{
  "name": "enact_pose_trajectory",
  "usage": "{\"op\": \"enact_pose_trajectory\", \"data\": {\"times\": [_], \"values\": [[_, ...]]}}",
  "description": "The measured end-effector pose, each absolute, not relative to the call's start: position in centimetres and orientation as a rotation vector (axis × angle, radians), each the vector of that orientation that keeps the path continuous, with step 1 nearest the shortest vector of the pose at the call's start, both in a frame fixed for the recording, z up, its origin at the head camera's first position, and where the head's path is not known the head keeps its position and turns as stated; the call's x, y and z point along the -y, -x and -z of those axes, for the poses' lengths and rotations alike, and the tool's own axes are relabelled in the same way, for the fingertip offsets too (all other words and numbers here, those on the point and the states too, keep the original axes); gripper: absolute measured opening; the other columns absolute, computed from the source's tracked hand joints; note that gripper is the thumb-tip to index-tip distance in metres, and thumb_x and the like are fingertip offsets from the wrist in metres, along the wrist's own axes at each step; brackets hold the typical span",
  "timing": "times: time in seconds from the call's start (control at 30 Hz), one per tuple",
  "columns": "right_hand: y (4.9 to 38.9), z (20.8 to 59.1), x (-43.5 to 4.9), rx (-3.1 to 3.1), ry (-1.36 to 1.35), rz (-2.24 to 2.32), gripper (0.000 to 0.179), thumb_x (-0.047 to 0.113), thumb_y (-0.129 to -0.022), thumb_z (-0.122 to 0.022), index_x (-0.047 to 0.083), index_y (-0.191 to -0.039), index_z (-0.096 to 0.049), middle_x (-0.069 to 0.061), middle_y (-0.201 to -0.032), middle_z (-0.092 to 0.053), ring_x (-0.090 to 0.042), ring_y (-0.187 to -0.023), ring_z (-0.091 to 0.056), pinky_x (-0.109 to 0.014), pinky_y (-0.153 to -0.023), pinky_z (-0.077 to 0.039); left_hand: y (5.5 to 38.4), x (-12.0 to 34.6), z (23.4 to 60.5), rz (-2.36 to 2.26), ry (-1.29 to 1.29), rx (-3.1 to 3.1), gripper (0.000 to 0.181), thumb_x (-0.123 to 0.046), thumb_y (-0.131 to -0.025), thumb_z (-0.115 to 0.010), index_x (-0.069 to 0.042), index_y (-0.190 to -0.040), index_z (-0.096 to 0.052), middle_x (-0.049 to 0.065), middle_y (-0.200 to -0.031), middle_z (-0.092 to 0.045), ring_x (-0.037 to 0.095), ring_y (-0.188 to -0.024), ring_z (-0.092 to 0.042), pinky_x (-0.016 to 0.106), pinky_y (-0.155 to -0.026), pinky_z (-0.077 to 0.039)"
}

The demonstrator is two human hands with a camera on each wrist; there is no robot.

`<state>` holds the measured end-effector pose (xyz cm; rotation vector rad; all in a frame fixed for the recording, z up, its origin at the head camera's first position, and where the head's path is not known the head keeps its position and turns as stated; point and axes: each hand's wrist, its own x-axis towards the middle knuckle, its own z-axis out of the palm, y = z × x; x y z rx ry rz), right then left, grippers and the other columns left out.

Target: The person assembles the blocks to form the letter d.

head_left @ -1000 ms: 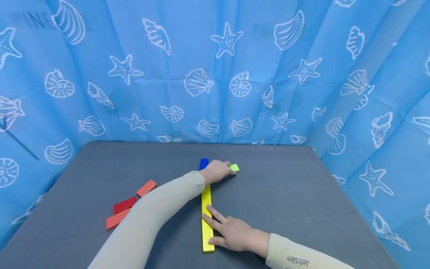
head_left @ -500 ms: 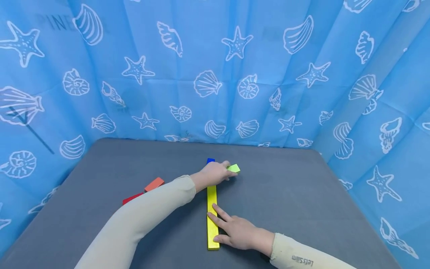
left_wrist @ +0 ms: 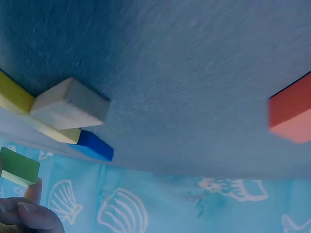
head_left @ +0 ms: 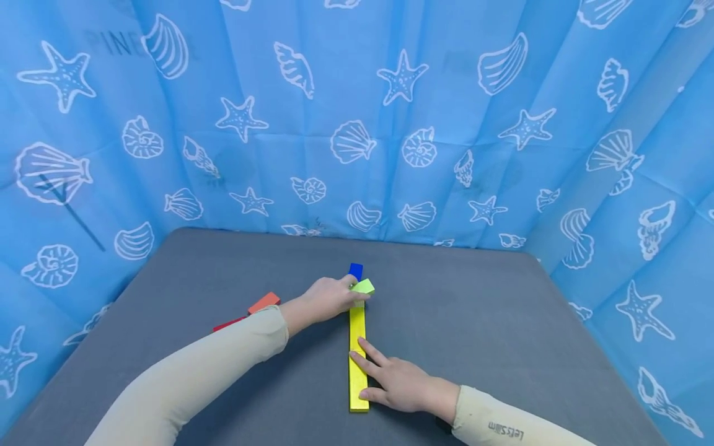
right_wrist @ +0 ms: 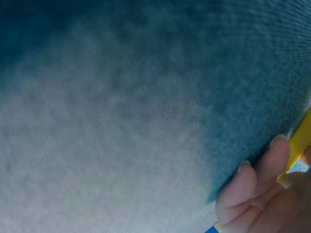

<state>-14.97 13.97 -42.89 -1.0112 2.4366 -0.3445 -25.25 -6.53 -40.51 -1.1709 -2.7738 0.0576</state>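
My left hand [head_left: 329,297] pinches a light green block [head_left: 364,286] between thumb and fingers, in the air over the far part of a straight row of blocks. At the row's far end lies a blue block [head_left: 356,271]. Two yellow blocks [head_left: 357,322] lie end to end on the near side. My right hand [head_left: 404,384] has its fingers spread and fairly straight, the fingertips touching the yellow blocks around their joint. In the left wrist view the green block [left_wrist: 19,166] is apart from the row, where a greyish block [left_wrist: 70,104] stands next to the yellow [left_wrist: 14,94] and blue [left_wrist: 95,145] ones.
An orange block [head_left: 264,302] and a red block [head_left: 229,324] lie to the left on the grey tabletop [head_left: 474,310], the red one partly behind the left sleeve. A blue curtain with shell prints [head_left: 312,155] hangs behind the table.
My left hand has drawn back leftward with the green block, from right of the row to over it. The right hand keeps its place on the yellow blocks. The head view has turned slightly left.
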Motion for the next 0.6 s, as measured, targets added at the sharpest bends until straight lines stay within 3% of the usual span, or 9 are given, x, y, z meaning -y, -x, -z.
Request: {"op": "enact_pose_trajectory", "data": {"times": [0.2, 0.4, 0.6], "values": [[14.9, 42.8, -14.0, -2.446, 0.997, 0.335, 0.068, 0.051, -0.099, -0.045, 0.019, -0.156, -0.025, -0.005, -0.163, -0.008, -0.028, -0.123, -0.052, -0.041, -0.092, -0.048, 23.7, 9.0, 40.8, 0.013, 1.177, 2.725, 0.036, -0.023, -0.091, -0.069, -0.028, -0.127, -0.067, 0.011, -0.115, -0.062, 0.01, -0.048, -0.044, 0.017, -0.048, -0.039], [15.0, 42.8, -14.0, -2.449, 0.984, 0.306, 0.068, 0.052, -0.098, -0.046, 0.021, -0.156, -0.025, -0.004, -0.163, -0.009, -0.028, -0.123, -0.052, -0.043, -0.091, -0.048, 22.2, 11.2, 41.2, 0.04, 1.121, 2.78, 0.049, -0.022, -0.088, -0.074, -0.033, -0.134, -0.06, 0.009, -0.116, -0.061, 0.011, -0.054, -0.052, 0.016, -0.048, -0.037], [15.1, 42.9, -13.8, -2.443, 0.989, 0.308, 0.068, 0.052, -0.099, -0.045, 0.021, -0.156, -0.024, -0.005, -0.163, -0.009, -0.028, -0.124, -0.052, -0.043, -0.092, -0.047, 21.0, 13.5, 41.4, 0.084, 1.053, 2.854, 0.048, -0.021, -0.086, -0.075, -0.028, -0.132, -0.063, 0.011, -0.118, -0.059, 0.013, -0.055, -0.051, 0.017, -0.049, -0.039]]}}
